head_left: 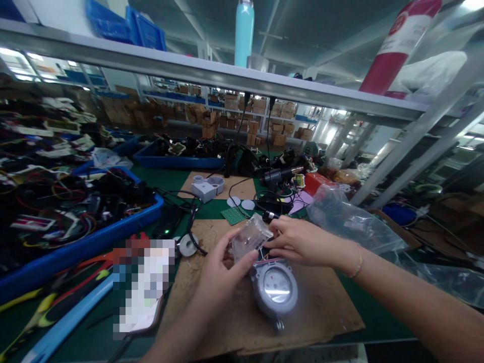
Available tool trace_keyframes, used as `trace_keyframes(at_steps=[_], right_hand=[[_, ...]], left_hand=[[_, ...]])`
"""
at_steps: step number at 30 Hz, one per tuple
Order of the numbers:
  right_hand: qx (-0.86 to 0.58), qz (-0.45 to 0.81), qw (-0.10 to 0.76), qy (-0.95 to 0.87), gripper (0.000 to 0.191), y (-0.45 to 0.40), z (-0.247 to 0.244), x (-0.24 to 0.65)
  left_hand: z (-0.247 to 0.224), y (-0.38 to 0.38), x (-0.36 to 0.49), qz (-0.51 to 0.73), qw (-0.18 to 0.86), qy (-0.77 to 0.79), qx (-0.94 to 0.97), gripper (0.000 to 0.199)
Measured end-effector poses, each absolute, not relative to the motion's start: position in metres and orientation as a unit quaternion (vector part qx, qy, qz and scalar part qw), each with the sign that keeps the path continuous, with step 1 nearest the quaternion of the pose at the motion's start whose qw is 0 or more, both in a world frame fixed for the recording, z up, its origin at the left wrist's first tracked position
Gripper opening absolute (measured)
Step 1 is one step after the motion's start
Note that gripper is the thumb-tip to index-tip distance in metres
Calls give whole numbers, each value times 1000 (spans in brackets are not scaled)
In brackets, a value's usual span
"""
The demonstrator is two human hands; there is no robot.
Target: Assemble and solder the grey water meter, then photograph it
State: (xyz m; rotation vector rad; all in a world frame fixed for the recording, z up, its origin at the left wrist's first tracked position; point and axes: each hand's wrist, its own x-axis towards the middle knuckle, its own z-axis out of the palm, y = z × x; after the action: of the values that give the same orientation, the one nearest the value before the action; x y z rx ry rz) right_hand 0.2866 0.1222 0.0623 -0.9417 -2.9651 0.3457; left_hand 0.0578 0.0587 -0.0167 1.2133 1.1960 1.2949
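Observation:
My left hand (221, 267) is closed around a clear plastic cover (250, 236), thumb on its near side and fingers on its far side. The cover is tilted above a round grey meter (278, 290) with a glazed dial, which lies on a sheet of cardboard (321, 307). My right hand (302, 239) reaches in from the right, its fingers bent together beside the cover, just above the meter's top edge. A few thin wires show between the cover and the meter. What the right fingertips pinch, if anything, is hidden.
Left of the cardboard lie a phone (147, 292), pliers (41, 312) and a solder spool (187, 245). A blue bin (94, 237) holds tangled parts. Beyond my hands are a green circuit board (234, 215), a grey plastic housing (206, 189) and a heat gun (278, 176). Plastic bags (355, 222) lie right.

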Motion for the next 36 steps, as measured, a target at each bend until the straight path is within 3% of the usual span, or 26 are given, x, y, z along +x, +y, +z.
trace_keyframes(at_steps=[4, 11, 18, 22, 29, 33, 36], right_hand=[[-324, 190, 97, -922, 18, 130, 41, 292], [-347, 428, 237, -800, 13, 129, 5, 296], [-449, 550, 384, -591, 58, 115, -33, 296], [-431, 610, 409, -524, 62, 115, -41, 295], [-360, 715, 373, -469, 49, 125, -48, 314], [-321, 730, 397, -453, 44, 122, -58, 327], [-300, 711, 434, -464, 51, 114, -69, 326]], left_hand=[[-16, 67, 72, 513, 372, 475, 611, 57], [-29, 66, 78, 490, 360, 483, 629, 63], [-33, 80, 69, 427, 375, 464, 680, 56], [-33, 81, 67, 413, 382, 463, 685, 56], [-31, 84, 64, 374, 364, 453, 723, 56], [-32, 85, 65, 361, 353, 457, 732, 56], [-33, 86, 67, 364, 348, 457, 733, 55]])
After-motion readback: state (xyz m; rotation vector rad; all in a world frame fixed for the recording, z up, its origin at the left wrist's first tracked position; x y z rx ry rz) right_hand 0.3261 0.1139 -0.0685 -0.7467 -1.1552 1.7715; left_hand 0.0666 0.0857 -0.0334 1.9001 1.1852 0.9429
